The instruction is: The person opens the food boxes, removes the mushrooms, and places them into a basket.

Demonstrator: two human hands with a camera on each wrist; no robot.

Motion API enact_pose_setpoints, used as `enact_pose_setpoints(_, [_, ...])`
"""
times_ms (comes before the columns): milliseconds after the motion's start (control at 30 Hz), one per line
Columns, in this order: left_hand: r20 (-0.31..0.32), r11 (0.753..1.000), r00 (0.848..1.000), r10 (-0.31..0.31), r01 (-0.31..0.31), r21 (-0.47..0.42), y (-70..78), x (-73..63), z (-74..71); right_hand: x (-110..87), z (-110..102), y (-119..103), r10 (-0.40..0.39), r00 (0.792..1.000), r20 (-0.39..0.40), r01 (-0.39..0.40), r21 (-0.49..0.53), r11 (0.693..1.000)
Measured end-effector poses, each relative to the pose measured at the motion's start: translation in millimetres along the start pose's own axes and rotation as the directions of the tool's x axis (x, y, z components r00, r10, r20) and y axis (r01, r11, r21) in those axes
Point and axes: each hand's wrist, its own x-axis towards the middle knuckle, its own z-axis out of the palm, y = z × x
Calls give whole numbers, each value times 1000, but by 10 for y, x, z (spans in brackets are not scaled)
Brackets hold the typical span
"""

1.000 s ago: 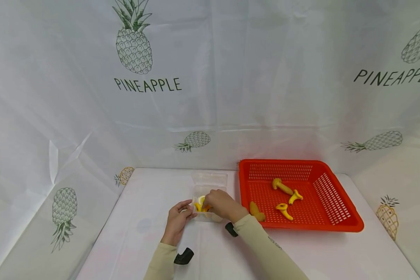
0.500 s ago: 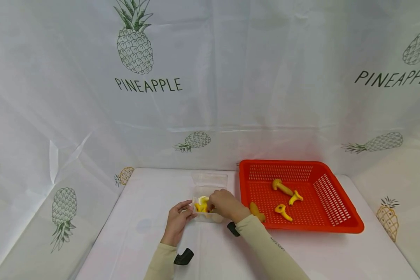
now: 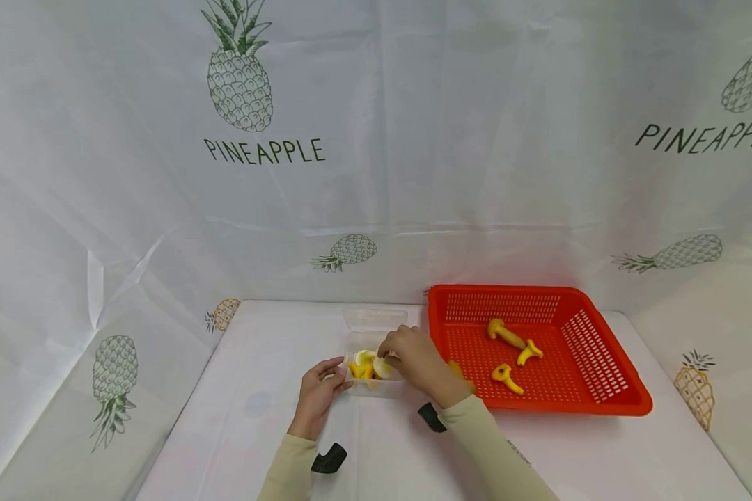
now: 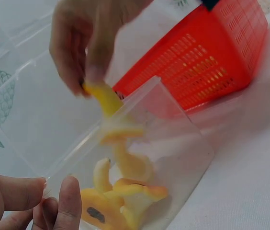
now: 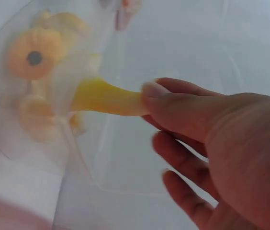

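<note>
Two pale sleeves (image 3: 288,465) are showing nearest, a black wrist piece (image 3: 330,459) sitting by the left cuff. Left hand (image 3: 318,393) is holding the left end of a clear box (image 3: 371,388), grip clamped on its edge between thumb and fingers. Right hand (image 3: 416,360) is pinching a yellow mushroom (image 5: 108,97) by its stem end, thumb and fingertips together on it; the cap is hanging lower, at the right part of the box. Blurred in the left wrist view; cannot tell whether it is touching those below. Other yellow mushrooms (image 4: 99,206) are lying heaped inside. Box is standing on the white bench (image 3: 257,362), lid (image 3: 376,320) lying open on the far side. To its right a red basket (image 3: 539,407) is holding two bright yellow mushrooms (image 3: 529,353) and a browner mushroom (image 3: 507,334); another brownish piece (image 3: 455,369) is showing partly behind the right wrist. Farthest, a pineapple-printed sheet (image 3: 445,139) is hanging behind.
</note>
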Motion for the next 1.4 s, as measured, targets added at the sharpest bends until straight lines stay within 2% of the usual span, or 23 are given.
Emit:
enact_pose_setpoints(100, [-3,1000,1000,-7,7,2,10,6,7,-92,-117,5,-31,993,-112,31,-2,1000])
enact_pose_setpoints(233, [-6,1000,1000,-18,18,2,15,7,17,-262,-255,60,-35,968,-248,44,32,999])
enact_pose_setpoints(367, [-10,1000,1000,-25,25,1,8,6,20,-470,-365,166,17,943,-334,5,64,998])
enact_pose_setpoints(500, [-16,1000,1000,-24,24,3,-11,13,13,-672,-452,308,57,921,-386,-36,63,997])
enact_pose_setpoints(733, [-15,1000,1000,-19,19,-5,-16,8,3,-995,-547,525,154,902,-403,-142,59,988])
enact_pose_setpoints(933, [-5,1000,1000,-17,17,1,-6,7,7,-1197,-586,641,228,883,-411,-227,53,972])
enact_pose_setpoints(1167, [-10,1000,1000,-17,17,-6,-4,9,7,-1305,-593,741,290,879,-378,-269,109,957])
enact_pose_setpoints(1400, [-6,1000,1000,-10,10,-1,-5,9,-1,-1356,-587,783,313,879,-359,-299,94,950])
